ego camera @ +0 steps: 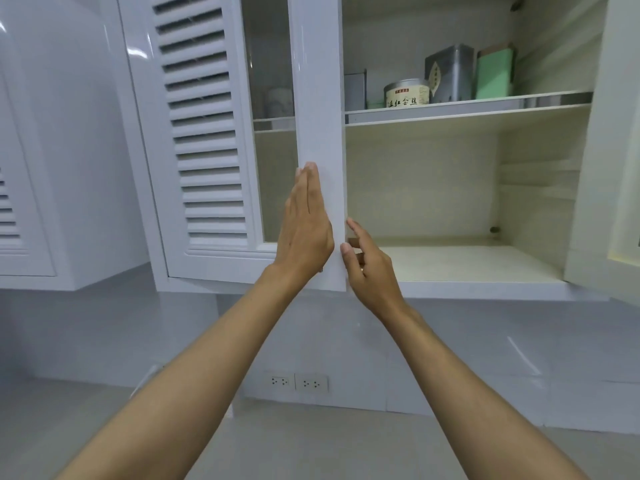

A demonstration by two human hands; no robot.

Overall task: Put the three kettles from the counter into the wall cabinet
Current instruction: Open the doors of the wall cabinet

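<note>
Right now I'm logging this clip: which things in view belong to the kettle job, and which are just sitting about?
Job:
wall cabinet door
bare lower shelf
left hand, flat on the door
right hand, at the door's edge

Sitting about:
round tea tin
grey tin
green box
wall sockets

No kettle is in view.

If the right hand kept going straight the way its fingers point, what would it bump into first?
Most likely the open white door: the right hand has its fingers angled up-left at the door's edge, almost touching. Depth is hard to judge.
</note>
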